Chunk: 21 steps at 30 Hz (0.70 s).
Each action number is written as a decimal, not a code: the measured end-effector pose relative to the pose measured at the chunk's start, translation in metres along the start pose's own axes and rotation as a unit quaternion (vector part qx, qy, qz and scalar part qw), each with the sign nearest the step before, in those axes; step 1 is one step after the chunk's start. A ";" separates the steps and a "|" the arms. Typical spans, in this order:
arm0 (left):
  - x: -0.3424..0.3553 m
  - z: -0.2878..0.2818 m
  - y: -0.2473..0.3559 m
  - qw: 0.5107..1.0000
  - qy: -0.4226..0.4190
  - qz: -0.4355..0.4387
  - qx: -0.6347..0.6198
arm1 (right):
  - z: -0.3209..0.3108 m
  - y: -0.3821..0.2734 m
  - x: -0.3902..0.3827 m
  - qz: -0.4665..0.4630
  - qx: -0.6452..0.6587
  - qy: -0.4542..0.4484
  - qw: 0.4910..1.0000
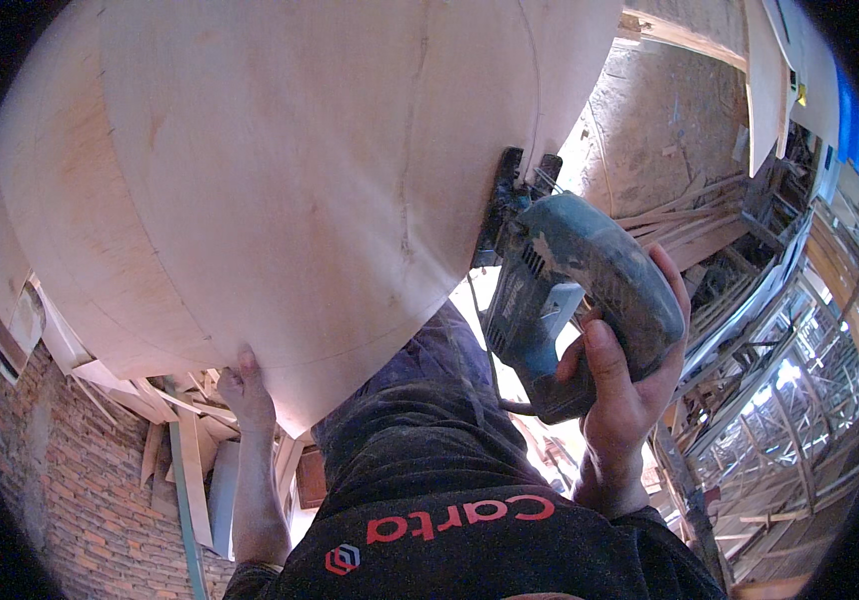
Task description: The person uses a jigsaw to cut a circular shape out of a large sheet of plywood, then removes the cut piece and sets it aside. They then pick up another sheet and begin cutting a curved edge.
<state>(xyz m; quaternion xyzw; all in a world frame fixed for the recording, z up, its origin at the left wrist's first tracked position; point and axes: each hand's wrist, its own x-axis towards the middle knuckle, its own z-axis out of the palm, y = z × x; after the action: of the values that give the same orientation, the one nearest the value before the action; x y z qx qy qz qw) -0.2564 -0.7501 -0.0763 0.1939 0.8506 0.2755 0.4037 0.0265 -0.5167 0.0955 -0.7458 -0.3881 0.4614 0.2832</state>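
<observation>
A large pale plywood sheet [280,180] spreads across the upper left and middle, with thin curved lines drawn on it. My right hand [630,375] wraps round the handle of a dusty teal and black jigsaw [590,270]. The jigsaw's base plate lies at the sheet's right edge, close to one of the curved lines; its blade cannot be made out. At the sheet's near edge, my left hand [247,390] grips the plywood, its thumb on top and the other fingers mostly hidden beneath.
A brick wall [90,480] rises at the lower left, with timber offcuts [190,410] beside it. Wood strips [690,225] pile up on the right. A dark cord [483,320] hangs near the jigsaw. More boards [765,90] stand at the upper right.
</observation>
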 end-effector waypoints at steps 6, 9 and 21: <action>0.001 -0.004 -0.003 0.999 -0.016 -0.034 0.004 | 0.003 -0.001 -0.004 0.015 0.015 0.016 1.000; 0.002 -0.007 -0.005 0.998 -0.027 -0.053 0.037 | 0.006 0.000 -0.002 0.029 0.026 0.039 0.998; -0.001 0.023 0.011 0.998 0.019 0.034 -0.055 | 0.002 0.011 0.002 -0.005 0.054 -0.019 0.998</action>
<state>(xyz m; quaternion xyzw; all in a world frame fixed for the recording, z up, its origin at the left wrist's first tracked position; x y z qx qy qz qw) -0.2361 -0.7343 -0.0810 0.1948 0.8348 0.3386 0.3879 0.0285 -0.5208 0.0849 -0.7185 -0.3718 0.4942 0.3183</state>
